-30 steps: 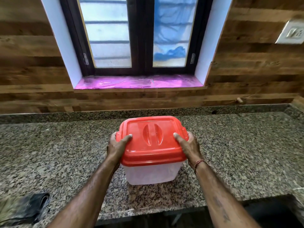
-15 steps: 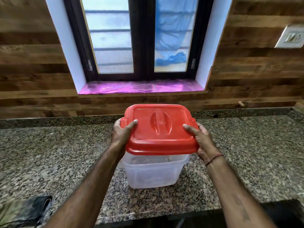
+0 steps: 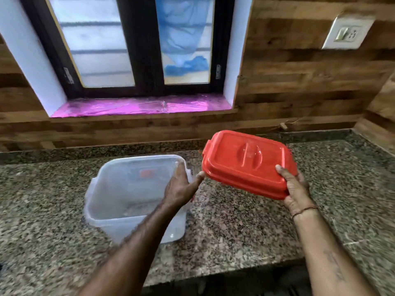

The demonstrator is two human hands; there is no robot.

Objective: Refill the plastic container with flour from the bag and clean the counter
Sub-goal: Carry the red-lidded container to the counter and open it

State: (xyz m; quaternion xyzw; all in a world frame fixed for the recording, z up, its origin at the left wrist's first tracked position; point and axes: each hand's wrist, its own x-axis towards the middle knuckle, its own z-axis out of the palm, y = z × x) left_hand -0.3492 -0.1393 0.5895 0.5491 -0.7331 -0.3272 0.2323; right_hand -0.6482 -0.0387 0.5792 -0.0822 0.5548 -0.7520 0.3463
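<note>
Red lid (image 3: 245, 161), just lifted to 3 o'clock of the plastic container (image 3: 139, 158), is pinched by the right hand (image 3: 297, 189), with the left hand (image 3: 179, 189) spread and touching it; flour can go in.

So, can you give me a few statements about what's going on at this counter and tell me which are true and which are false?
1. The red lid is off the container. True.
2. The container is filled to the brim. False: it looks nearly empty, and you can see through to its bottom.
3. The right hand grips the red lid by its near edge. True.
4. The red lid lies flat on the counter. False: it is held tilted in the air above it.
</note>
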